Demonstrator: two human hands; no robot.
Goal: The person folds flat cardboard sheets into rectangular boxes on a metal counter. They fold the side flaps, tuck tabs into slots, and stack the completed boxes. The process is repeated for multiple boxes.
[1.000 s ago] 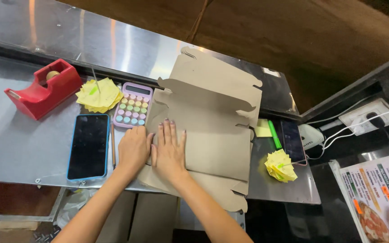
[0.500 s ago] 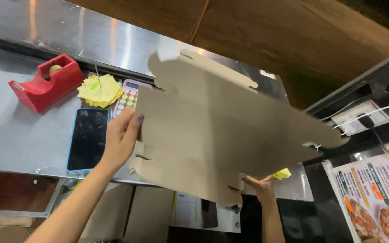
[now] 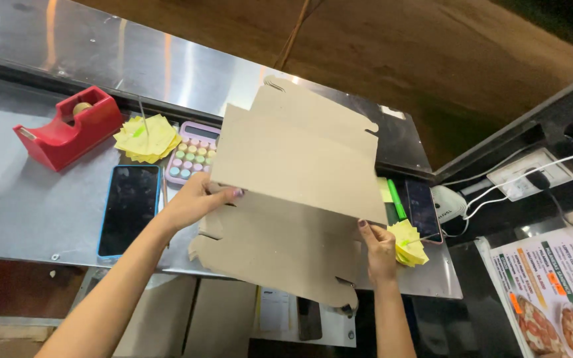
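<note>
a flat brown cardboard box blank (image 3: 293, 199), die-cut with notched tabs along its edges, fills the centre of the frame. it is folded along a crease, its upper panel raised and tilted, its lower panel hanging past the counter's edge.

I'm over a steel counter (image 3: 28, 212): red tape dispenser (image 3: 67, 126), yellow sticky notes (image 3: 147, 138), pastel calculator (image 3: 192, 154), blue-cased phone (image 3: 129, 209), second phone (image 3: 422, 210), green marker (image 3: 396, 199), more yellow notes (image 3: 408, 242).
</note>
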